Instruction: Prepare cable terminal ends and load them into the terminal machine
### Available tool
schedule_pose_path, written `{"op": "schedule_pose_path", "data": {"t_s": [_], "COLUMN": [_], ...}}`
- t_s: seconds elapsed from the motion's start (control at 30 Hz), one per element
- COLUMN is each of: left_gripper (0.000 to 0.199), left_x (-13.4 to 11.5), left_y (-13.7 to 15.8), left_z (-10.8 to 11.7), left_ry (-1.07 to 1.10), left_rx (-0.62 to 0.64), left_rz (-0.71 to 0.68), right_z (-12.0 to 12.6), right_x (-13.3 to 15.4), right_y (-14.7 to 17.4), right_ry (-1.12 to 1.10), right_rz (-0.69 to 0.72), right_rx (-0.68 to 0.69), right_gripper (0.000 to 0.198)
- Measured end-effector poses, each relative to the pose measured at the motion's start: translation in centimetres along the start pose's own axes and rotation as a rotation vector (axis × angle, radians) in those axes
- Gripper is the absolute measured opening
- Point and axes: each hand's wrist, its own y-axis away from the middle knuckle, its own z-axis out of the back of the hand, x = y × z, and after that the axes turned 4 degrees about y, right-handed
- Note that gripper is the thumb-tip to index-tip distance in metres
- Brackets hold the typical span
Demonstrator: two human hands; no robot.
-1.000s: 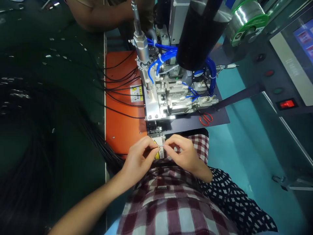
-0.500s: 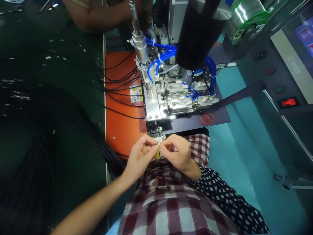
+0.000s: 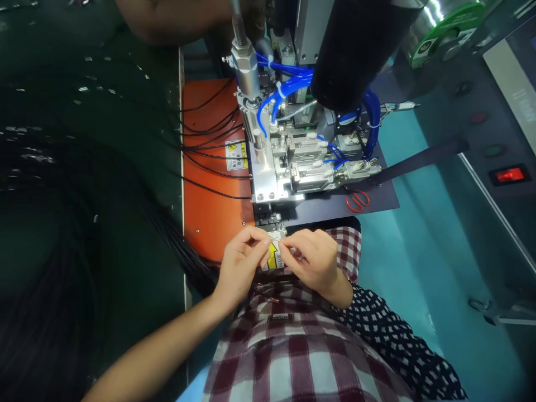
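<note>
My left hand is closed in a pinch, thumb against forefinger, on one end of a thin wire. The other end sits between the pinched fingertips of my right hand, so a short piece of wire spans the small gap. Both hands are in front of my checked apron, just above a yellow and white label on the near end of the machine's track. The wire's ends are hidden by my fingers.
Beyond my hands stands a metal machine with blue air tubes. Black cables cross an orange plate into it. Red-handled scissors lie at right. A solder wire spool and a co-worker's arm are farther back.
My right hand has moved slightly right, away from my left, widening the gap between the fingertips and showing more of the label. The whole view has shifted a little.
</note>
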Motion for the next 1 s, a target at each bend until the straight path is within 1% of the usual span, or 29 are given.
{"op": "schedule_pose_path", "data": {"t_s": [0.13,0.23,0.27,0.33,0.4,0.5,0.57,0.67,0.73,0.8,0.9,1.0], "left_gripper": [0.014,0.016,0.016,0.016,0.016,0.015,0.014,0.013,0.013,0.013,0.016,0.014], "left_x": [0.2,0.1,0.1,0.0,-0.1,-0.1,0.0,0.1,0.0,-0.2,-0.5,-0.6], "left_y": [0.2,0.3,0.3,0.2,0.1,0.1,0.1,0.0,0.0,0.0,0.0,-0.1], "left_z": [0.3,0.3,0.2,0.1,0.1,0.2,0.4,0.5,0.4,0.2,-0.2,-0.1], "left_ry": [-0.096,-0.048,-0.023,0.011,0.024,0.009,-0.022,-0.057,-0.06,-0.02,0.084,0.108], "left_rx": [-0.008,-0.013,-0.013,-0.012,-0.012,-0.005,0.001,0.011,0.016,0.022,0.015,0.012], "left_rz": [-0.046,-0.051,-0.045,-0.034,-0.029,-0.023,-0.024,-0.043,-0.053,-0.044,0.003,0.057], "right_z": [-0.1,-0.9,-1.1,-1.3,-1.1,-0.6,-0.5,-0.7,-0.9,-1.0,-1.4,-1.9], "right_x": [0.2,0.0,-0.1,-0.2,-0.3,-0.3,-0.2,0.0,0.1,0.2,0.5,0.8], "right_y": [0.1,0.4,0.5,0.6,0.7,0.6,0.3,-0.2,-0.4,-0.5,-0.2,0.1], "right_ry": [0.109,0.085,0.052,-0.059,-0.236,-0.536,-0.697,-0.858,-0.934,-1.006,-1.062,-1.022], "right_rz": [0.091,0.096,0.066,-0.059,-0.246,-0.506,-0.628,-0.769,-0.828,-0.854,-0.837,-0.798], "right_rx": [-0.025,-0.045,-0.042,-0.006,0.057,0.138,0.183,0.232,0.255,0.279,0.263,0.209], "right_gripper": [0.007,0.009,0.01,0.013,0.014,0.009,0.011,0.016,0.018,0.018,0.017,0.015]}}
